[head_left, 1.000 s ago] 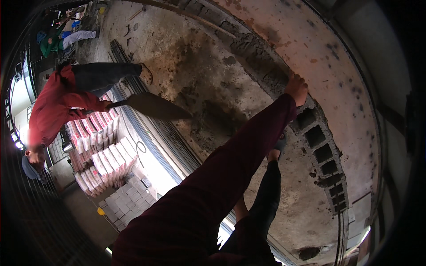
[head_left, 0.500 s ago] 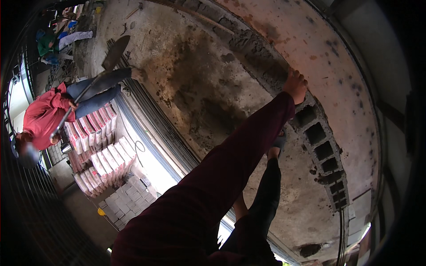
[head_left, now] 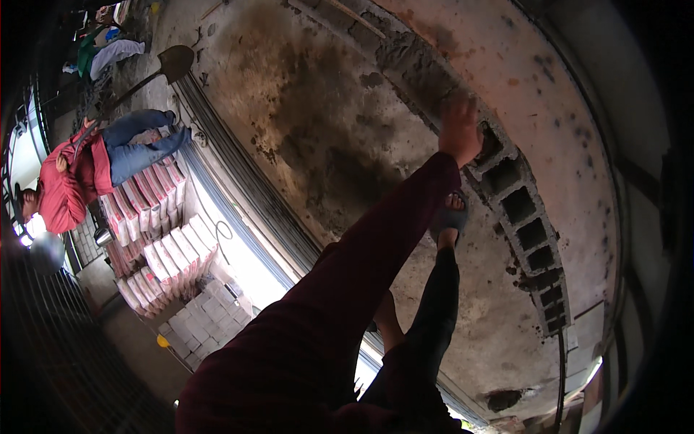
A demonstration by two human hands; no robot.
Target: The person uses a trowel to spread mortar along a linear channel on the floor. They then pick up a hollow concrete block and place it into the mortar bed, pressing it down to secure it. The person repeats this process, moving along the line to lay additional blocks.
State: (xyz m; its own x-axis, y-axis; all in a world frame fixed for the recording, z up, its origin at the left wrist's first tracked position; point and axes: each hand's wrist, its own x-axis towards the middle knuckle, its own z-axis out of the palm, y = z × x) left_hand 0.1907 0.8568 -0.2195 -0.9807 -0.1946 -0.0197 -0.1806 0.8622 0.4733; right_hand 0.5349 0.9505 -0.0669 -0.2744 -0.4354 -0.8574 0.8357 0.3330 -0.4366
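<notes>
My left hand (head_left: pixel 460 130), at the end of a maroon sleeve, is at the upper end of a row of grey hollow blocks (head_left: pixel 536 231) beside rough mortar (head_left: pixel 412 61); its blurred fingers leave its grip unclear. My right hand (head_left: pixel 387 322) shows partly below the left arm, fingers hidden. My sandalled foot (head_left: pixel 452 213) stands beside the blocks, below the left hand.
A co-worker in red (head_left: pixel 83 170) holds a shovel (head_left: pixel 176 64) at the left; another person (head_left: pixel 101 54) is farther back. Stacked bags (head_left: pixel 163 202), paving blocks (head_left: pixel 206 322) and long bars (head_left: pixel 238 166) lie left. A hole (head_left: pixel 502 398) is in the floor's lower right.
My left hand has shifted slightly left and up from where it gripped the block row's edge. The co-worker's shovel has swung up and away, its blade now farther toward the upper left.
</notes>
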